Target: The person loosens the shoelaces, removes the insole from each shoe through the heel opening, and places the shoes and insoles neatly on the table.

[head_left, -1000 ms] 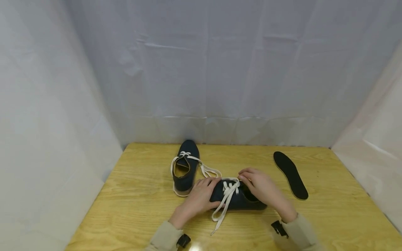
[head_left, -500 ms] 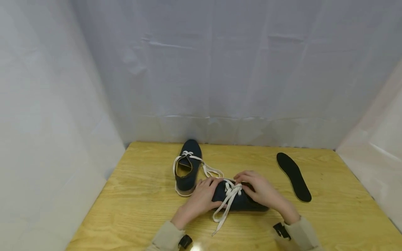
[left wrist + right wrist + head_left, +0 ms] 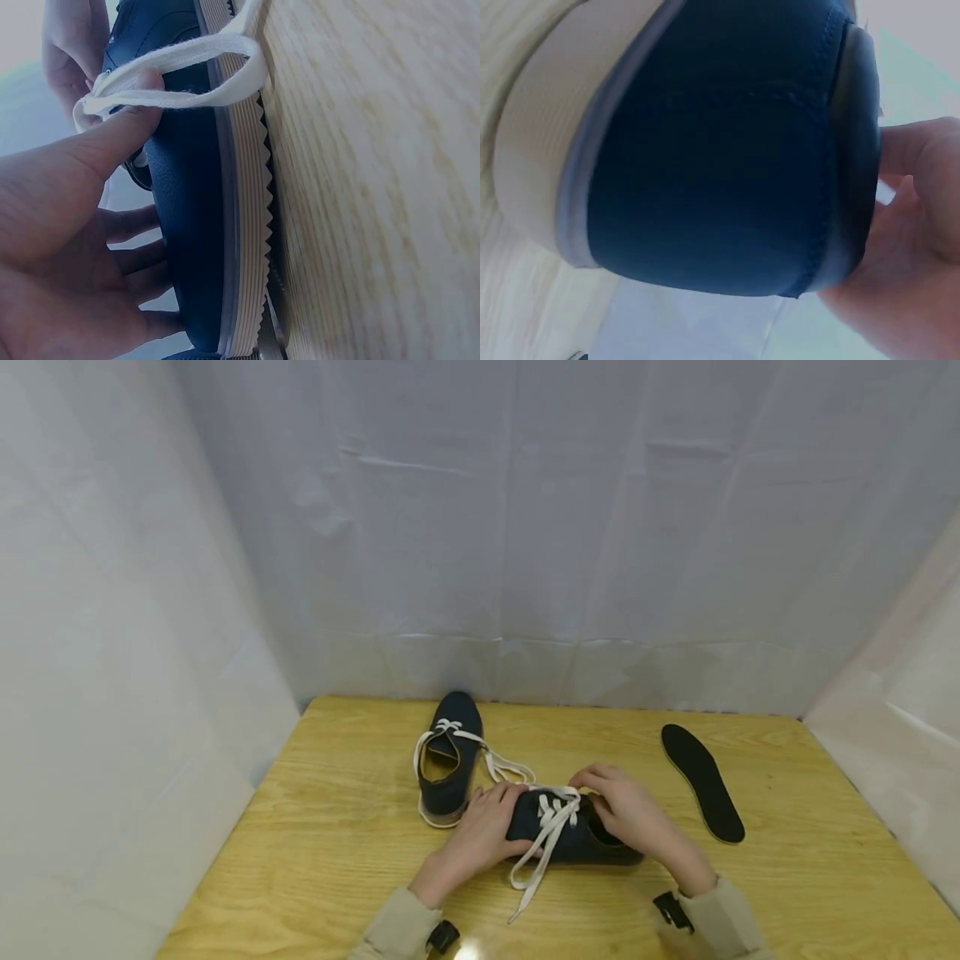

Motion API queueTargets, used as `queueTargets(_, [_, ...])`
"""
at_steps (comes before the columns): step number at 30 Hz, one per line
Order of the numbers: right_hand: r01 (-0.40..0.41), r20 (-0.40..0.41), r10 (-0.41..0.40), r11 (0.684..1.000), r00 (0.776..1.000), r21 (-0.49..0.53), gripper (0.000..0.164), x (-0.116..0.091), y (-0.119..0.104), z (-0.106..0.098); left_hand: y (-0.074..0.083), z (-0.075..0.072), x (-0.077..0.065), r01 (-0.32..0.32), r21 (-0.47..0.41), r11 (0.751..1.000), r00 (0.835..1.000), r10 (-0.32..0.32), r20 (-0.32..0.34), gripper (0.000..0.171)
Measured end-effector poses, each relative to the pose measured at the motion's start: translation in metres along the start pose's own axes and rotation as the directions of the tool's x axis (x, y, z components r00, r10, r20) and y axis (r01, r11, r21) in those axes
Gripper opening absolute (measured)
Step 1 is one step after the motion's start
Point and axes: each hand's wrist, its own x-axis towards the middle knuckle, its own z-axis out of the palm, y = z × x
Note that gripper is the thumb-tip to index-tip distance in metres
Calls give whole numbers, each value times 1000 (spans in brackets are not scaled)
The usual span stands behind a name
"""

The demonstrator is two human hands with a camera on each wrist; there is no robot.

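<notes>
"What's shifted since half a second ago?"

"The right hand [image 3: 628, 808] has edged heelward, showing more of the navy lace-up shoe [image 3: 573, 850]'s opening."

"Grips?"

"The left hand [image 3: 483, 827] clasps its toe, thumb one side, fingers the other. The right's fingertips are at the white laces [image 3: 552, 822]; whether they pinch anything, I can't tell."

"Room around it?"

"It lies crosswise on the wooden table [image 3: 330, 827]. The second shoe [image 3: 444, 796] is just beyond the left hand, toe at the far edge; open wood separates the right hand from the black insole [image 3: 703, 783]."
</notes>
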Motion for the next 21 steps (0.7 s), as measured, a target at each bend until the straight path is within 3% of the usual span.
queueTargets(4, [74, 45, -75, 997, 996, 24, 29, 1, 3, -1, 1, 0, 1, 5, -7, 1000, 1000, -5, 16, 80])
queueTargets(11, [90, 99, -97, 993, 990, 71, 34, -1, 5, -3, 0, 0, 1, 8, -13, 1000, 1000, -8, 26, 79])
queueTargets(21, [123, -36, -121, 989, 992, 81, 23, 0, 7, -3, 0, 0, 1, 7, -14, 1000, 1000, -7, 26, 79])
